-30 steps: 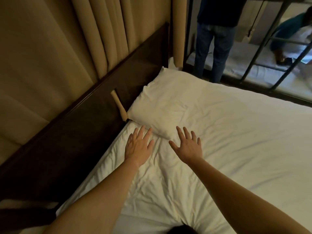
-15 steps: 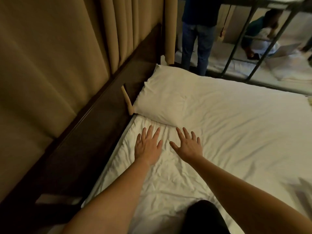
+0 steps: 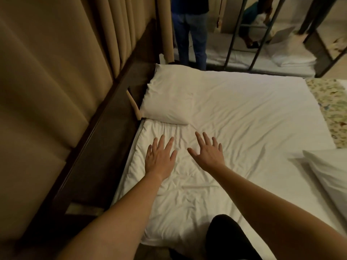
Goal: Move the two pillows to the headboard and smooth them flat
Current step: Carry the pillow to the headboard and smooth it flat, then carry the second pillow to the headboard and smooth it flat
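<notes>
One soft white rectangular pillow (image 3: 169,94) already lies at the far end of the bed, its long edge against the dark wooden headboard (image 3: 105,128). It looks fairly flat, with only light creases. We judge that half of the job is close to done.

Our left hand (image 3: 159,160) and right hand (image 3: 208,154) are both spread wide with straight fingers, palms down, and hold nothing. They are side by side over the wrinkled white bed sheet (image 3: 244,113), just short of that pillow and apart from it. We cannot tell whether the palms press the sheet or float just above it.

What we take to be the second white pillow (image 3: 330,173) sits at the right edge of the view, well apart from the headboard and from both hands. The stretch of sheet beside the first pillow, along the headboard, is bare. So what is left, as we read it, is to fetch that second pillow, lay it next to the first, and press both flat.
</notes>
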{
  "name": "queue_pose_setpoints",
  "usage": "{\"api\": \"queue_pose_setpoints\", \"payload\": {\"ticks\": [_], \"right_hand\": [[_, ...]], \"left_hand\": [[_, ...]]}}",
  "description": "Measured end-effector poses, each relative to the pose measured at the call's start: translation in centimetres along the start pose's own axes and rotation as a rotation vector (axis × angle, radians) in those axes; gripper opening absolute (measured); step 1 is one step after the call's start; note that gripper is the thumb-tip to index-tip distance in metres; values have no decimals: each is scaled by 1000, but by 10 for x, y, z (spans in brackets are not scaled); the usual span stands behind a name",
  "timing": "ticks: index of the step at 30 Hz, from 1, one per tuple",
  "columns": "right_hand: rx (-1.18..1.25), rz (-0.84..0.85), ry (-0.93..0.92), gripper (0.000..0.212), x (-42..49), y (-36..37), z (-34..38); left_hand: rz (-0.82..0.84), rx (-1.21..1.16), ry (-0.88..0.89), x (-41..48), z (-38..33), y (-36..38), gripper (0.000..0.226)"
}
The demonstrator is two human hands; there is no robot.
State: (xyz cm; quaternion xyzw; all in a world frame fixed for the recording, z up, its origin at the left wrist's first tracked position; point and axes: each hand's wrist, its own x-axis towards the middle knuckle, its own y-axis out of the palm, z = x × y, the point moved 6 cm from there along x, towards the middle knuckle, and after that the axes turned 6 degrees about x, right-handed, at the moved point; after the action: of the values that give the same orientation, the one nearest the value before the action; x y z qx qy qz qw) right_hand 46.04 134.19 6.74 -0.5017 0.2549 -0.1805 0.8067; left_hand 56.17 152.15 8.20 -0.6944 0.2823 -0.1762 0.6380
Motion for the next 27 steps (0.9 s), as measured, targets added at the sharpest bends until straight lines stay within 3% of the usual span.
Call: {"api": "queue_pose_setpoints", "payload": {"ticks": [13,27], "right_hand": [[-4,-13,62,86,-74,-1,-76],[43,-35,110,87,-187,-48,-257]], "left_hand": [[35,-5,63,-51,-62,16,62],[42,-9,120,-132,-244,44,63]]}}
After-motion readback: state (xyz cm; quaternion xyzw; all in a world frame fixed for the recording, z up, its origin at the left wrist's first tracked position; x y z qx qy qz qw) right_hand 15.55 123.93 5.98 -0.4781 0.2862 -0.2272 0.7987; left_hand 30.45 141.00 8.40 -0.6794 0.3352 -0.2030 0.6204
